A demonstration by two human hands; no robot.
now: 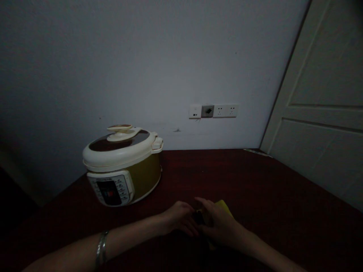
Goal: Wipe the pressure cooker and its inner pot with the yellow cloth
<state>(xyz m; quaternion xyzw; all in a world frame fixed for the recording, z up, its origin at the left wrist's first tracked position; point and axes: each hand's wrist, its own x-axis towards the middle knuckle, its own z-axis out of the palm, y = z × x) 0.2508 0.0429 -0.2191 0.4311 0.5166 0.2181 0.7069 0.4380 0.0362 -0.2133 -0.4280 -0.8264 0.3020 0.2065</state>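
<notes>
My left hand (pixel 181 218) reaches in low over the dark red table, fingers bent and pressed together toward a small dark thing (pixel 197 216) between the hands. Dim light hides what those fingers grip. Close by on the right, my right hand (pixel 217 223) curls over a yellow-green thing (pixel 226 208), perhaps a cloth or sponge; only its upper edge shows past the knuckles. The fingertips of both hands nearly meet. To the left and farther back stands an electric pressure cooker (pixel 124 166), its lid on, apart from both hands.
The dark red table (pixel 227 173) runs back to a pale wall (pixel 159 68). Wall sockets (pixel 225 110) sit above its far edge. A thin flat strip (pixel 257 152) lies at the back right corner, beside a white panelled door (pixel 320 124).
</notes>
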